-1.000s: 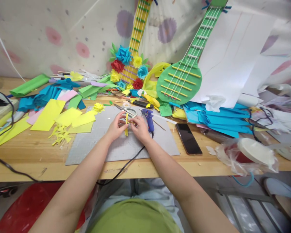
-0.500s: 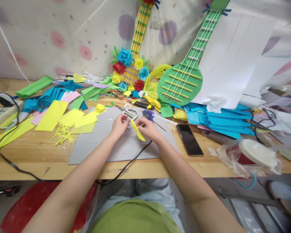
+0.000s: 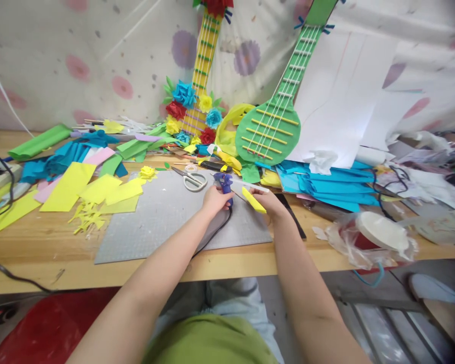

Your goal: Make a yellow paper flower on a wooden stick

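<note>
My left hand (image 3: pixel 215 200) is closed around the handle of a purple glue gun (image 3: pixel 223 180), which is over the grey cutting mat (image 3: pixel 136 227). A whitish glue stick (image 3: pixel 250 185) juts from the gun toward the right. My right hand (image 3: pixel 269 199) pinches a folded strip of yellow paper (image 3: pixel 254 200) near the mat's right side; some of its fingers are hidden behind the strip. Between the hands runs a thin wooden stick (image 3: pixel 239 194). Scissors (image 3: pixel 194 181) lie on the mat left of the gun, and a small yellow paper flower (image 3: pixel 147 173) sits farther left.
Yellow paper pieces (image 3: pixel 98 189) and blue crepe paper (image 3: pixel 64 156) cover the left side. Two paper instruments, one yellow (image 3: pixel 201 60) and one green (image 3: pixel 269 132), lean at the back. A phone (image 3: pixel 293 217), folded blue paper (image 3: pixel 326 182) and a bagged tub (image 3: pixel 379 232) lie right. A black cord (image 3: pixel 216 232) crosses the mat.
My left hand has moved right and taken hold of the glue gun. My right hand has carried the yellow strip to the right, away from the left hand. The view has shifted slightly.
</note>
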`<state>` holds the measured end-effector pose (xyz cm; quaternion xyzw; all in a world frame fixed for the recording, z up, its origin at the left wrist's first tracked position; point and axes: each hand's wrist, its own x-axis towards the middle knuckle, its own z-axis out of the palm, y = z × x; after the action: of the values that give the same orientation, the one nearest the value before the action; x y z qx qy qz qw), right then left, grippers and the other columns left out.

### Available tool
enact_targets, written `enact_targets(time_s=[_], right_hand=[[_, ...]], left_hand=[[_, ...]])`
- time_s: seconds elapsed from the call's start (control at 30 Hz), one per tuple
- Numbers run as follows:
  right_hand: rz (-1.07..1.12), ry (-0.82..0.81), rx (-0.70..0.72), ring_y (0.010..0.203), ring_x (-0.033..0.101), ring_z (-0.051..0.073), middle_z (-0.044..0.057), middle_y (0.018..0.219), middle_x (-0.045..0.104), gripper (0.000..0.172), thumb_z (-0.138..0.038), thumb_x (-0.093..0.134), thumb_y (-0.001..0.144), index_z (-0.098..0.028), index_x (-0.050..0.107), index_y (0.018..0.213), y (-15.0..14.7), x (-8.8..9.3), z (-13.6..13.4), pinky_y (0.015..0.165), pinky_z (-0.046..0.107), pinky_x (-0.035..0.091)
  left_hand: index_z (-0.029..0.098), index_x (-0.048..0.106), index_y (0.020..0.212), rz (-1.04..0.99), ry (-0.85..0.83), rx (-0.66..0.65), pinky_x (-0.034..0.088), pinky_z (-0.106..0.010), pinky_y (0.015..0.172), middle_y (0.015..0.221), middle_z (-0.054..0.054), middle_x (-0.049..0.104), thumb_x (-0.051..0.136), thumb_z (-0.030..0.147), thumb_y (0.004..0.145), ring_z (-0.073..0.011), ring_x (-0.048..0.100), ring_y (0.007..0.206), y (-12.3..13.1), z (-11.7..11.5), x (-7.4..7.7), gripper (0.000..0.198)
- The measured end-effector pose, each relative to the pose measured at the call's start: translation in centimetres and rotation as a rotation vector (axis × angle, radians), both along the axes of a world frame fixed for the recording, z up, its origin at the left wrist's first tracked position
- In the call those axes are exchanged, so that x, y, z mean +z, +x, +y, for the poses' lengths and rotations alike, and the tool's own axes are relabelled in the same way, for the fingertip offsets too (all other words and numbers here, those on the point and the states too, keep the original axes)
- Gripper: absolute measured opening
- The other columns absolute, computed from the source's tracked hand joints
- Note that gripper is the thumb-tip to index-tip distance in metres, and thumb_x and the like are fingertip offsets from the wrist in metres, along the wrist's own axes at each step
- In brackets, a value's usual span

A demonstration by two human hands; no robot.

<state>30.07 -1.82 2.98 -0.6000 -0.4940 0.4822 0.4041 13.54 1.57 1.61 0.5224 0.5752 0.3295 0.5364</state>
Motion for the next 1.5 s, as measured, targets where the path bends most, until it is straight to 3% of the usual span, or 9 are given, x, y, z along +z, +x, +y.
enact_targets(time_s=[0.13, 0.23, 0.37, 0.5, 0.6, 0.77, 1.03, 1.23, 1.5], right_hand=[[0.054, 0.008, -0.077, 0.04, 0.036, 0.005, -0.008, 0.048, 0.044, 0.013, -0.024, 0.053, 0.053, -0.019, 0.048, 0.064, -0.7, -0.7, 0.3, 0.041, 0.018, 0.025], [0.077, 0.008, -0.112, 0.039, 0.036, 0.005, -0.008, 0.048, 0.044, 0.013, -0.024, 0.053, 0.053, -0.019, 0.048, 0.063, -0.6, -1.0, 0.2, 0.039, 0.018, 0.025], [0.104, 0.04, -0.143, 0.04, 0.036, 0.005, -0.008, 0.048, 0.043, 0.012, -0.023, 0.052, 0.053, -0.019, 0.048, 0.064, -0.4, -1.3, 0.1, 0.039, 0.018, 0.025], [0.047, 0.052, -0.111, 0.041, 0.036, 0.004, -0.007, 0.05, 0.044, 0.011, -0.023, 0.052, 0.054, -0.018, 0.049, 0.063, -0.8, -1.4, 0.6, 0.041, 0.018, 0.026], [-0.001, 0.06, -0.082, 0.043, 0.037, 0.005, -0.007, 0.05, 0.045, 0.012, -0.024, 0.052, 0.054, -0.018, 0.049, 0.064, -1.5, -1.5, 1.0, 0.043, 0.018, 0.028], [-0.065, 0.07, -0.038, 0.045, 0.04, 0.006, -0.006, 0.052, 0.046, 0.012, -0.023, 0.049, 0.054, -0.018, 0.051, 0.065, -2.3, -1.8, 1.3, 0.044, 0.019, 0.03], [-0.108, 0.057, -0.051, 0.045, 0.041, 0.007, -0.006, 0.053, 0.047, 0.012, -0.022, 0.046, 0.055, -0.019, 0.05, 0.065, -2.0, -2.8, 1.5, 0.043, 0.019, 0.029], [-0.147, 0.046, -0.037, 0.047, 0.041, 0.007, -0.006, 0.054, 0.047, 0.014, -0.021, 0.044, 0.055, -0.018, 0.051, 0.067, -2.2, -2.5, 1.3, 0.044, 0.019, 0.031], [-0.17, 0.122, 0.02, 0.048, 0.043, 0.007, -0.005, 0.055, 0.049, 0.015, -0.017, 0.044, 0.054, -0.018, 0.051, 0.067, -3.0, -1.0, 1.1, 0.045, 0.018, 0.032]], left_hand=[[0.016, 0.045, 0.103, 0.138, 0.136, 0.041, 0.044, -0.023, 0.043, 0.081, -0.005, 0.064, 0.061, 0.026, 0.064, -0.0101, 0.056, 0.045, -0.9, -0.2, 0.7, 0.043], [0.016, 0.052, 0.097, 0.262, 0.276, 0.043, 0.044, -0.024, 0.047, 0.077, -0.004, 0.064, 0.058, 0.027, 0.065, -0.0113, 0.056, 0.048, -3.6, -0.2, 2.2, 0.034], [0.017, 0.058, 0.083, 0.425, 0.476, 0.106, 0.044, -0.024, 0.053, 0.072, -0.002, 0.063, 0.056, 0.028, 0.065, -0.015, 0.058, 0.061, -10.7, 0.7, 5.5, 0.022], [0.015, 0.059, 0.076, 0.633, 0.415, 0.22, 0.044, -0.024, 0.058, 0.065, 0.002, 0.06, 0.055, 0.025, 0.064, -0.0124, 0.054, 0.058, -19.6, 1.6, 8.9, 0.017], [0.015, 0.059, 0.074, 0.778, 0.305, 0.329, 0.045, -0.024, 0.061, 0.058, 0.005, 0.056, 0.057, 0.024, 0.062, -0.0107, 0.052, 0.057, -24.8, 1.7, 9.9, 0.015], [0.018, 0.058, 0.067, 0.752, 0.18, 0.425, 0.044, -0.023, 0.065, 0.057, 0.006, 0.054, 0.06, 0.028, 0.06, -0.0094, 0.05, 0.059, -28.7, 2.4, 8.3, 0.013], [0.021, 0.06, 0.073, 0.75, 0.114, 0.433, 0.044, -0.023, 0.069, 0.058, 0.009, 0.054, 0.063, 0.034, 0.057, -0.0083, 0.048, 0.063, -30.3, 5.8, 4.8, 0.02], [0.02, 0.058, 0.078, 0.836, 0.148, 0.36, 0.043, -0.023, 0.07, 0.066, 0.006, 0.055, 0.059, 0.037, 0.062, -0.009, 0.048, 0.065, -30.3, 5.3, 4.6, 0.023], [0.019, 0.056, 0.103, 0.918, 0.216, 0.314, 0.04, -0.026, 0.077, 0.094, 0.001, 0.06, 0.064, 0.042, 0.058, -0.0156, 0.05, 0.081, -30.9, 5.4, 4.1, 0.051]])
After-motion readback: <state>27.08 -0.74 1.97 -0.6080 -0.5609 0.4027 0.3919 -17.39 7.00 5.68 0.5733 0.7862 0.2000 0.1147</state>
